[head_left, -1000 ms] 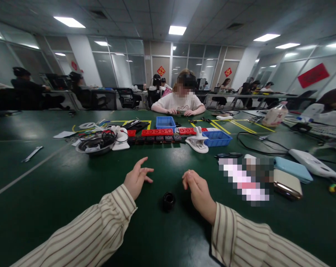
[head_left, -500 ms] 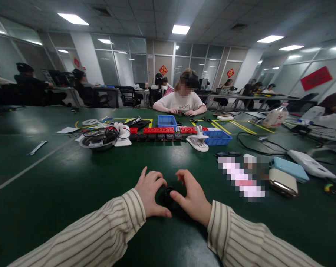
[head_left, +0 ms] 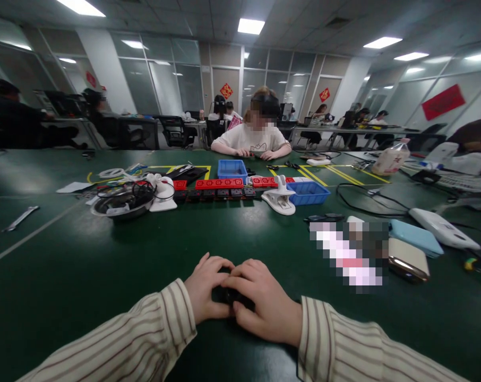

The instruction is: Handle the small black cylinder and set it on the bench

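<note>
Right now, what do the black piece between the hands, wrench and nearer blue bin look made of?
Black piece: maybe plastic, finish unclear; fingers hide most. Wrench: likely metal, silvery sheen. Nearer blue bin: probably molded plastic, satin; even color, thin walls.

we look forward and down from the head, across the green table (head_left: 192, 236). our left hand (head_left: 204, 289) and right hand (head_left: 266, 305) appear close.

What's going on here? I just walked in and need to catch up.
The left hand and right hand are curled around a small black thing on the green table. The fingers mostly hide it, so their grip is unclear. A person in a white shirt sits opposite, beyond two blue trays.
</note>
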`<state>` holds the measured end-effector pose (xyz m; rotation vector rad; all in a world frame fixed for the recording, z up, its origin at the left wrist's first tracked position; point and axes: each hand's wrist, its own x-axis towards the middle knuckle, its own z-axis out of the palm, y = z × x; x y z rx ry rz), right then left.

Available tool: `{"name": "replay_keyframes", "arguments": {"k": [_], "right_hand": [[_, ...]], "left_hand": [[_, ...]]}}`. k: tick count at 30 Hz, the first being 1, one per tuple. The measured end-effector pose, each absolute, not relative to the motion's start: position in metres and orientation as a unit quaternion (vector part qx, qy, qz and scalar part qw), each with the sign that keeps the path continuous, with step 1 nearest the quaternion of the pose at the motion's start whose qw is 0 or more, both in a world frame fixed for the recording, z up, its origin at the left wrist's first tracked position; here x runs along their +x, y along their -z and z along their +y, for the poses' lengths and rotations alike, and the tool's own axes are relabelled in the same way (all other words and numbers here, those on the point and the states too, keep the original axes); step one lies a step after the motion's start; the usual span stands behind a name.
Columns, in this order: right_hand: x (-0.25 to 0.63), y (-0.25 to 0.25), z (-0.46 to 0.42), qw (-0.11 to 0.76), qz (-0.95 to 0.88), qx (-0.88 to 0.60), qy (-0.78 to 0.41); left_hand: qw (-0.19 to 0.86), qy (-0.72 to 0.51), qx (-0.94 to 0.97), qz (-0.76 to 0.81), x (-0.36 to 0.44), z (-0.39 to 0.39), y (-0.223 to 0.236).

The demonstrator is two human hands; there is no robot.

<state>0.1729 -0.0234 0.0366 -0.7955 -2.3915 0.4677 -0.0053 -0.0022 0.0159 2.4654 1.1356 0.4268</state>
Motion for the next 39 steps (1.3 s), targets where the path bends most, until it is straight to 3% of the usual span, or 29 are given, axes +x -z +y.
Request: {"name": "replay_keyframes", "arguments": {"k": [8, 14, 29, 35, 39], "right_hand": [[0.170, -0.029, -0.025, 0.346, -0.863, -0.329, -0.166], [0.166, -0.023, -0.023, 0.321, -0.863, -0.373, -0.113], [0.169, -0.035, -0.031, 0.344, -0.906, -0.198, -0.148], [0.168, -0.032, -0.032, 0.368, -0.875, -0.289, -0.125], [0.164, -0.026, -0.029, 0.317, -0.868, -0.372, -0.087]], "left_hand": [[0.158, -0.191, 0.877, 0.410, -0.001, -0.008, -0.014], [0.143, -0.197, 0.877, 0.415, 0.004, -0.011, -0.012], [0.209, -0.172, 0.891, 0.364, -0.005, 0.000, -0.006], [0.217, -0.199, 0.881, 0.371, -0.004, -0.003, -0.008], [0.199, -0.203, 0.880, 0.380, -0.004, -0.003, -0.009]]}}
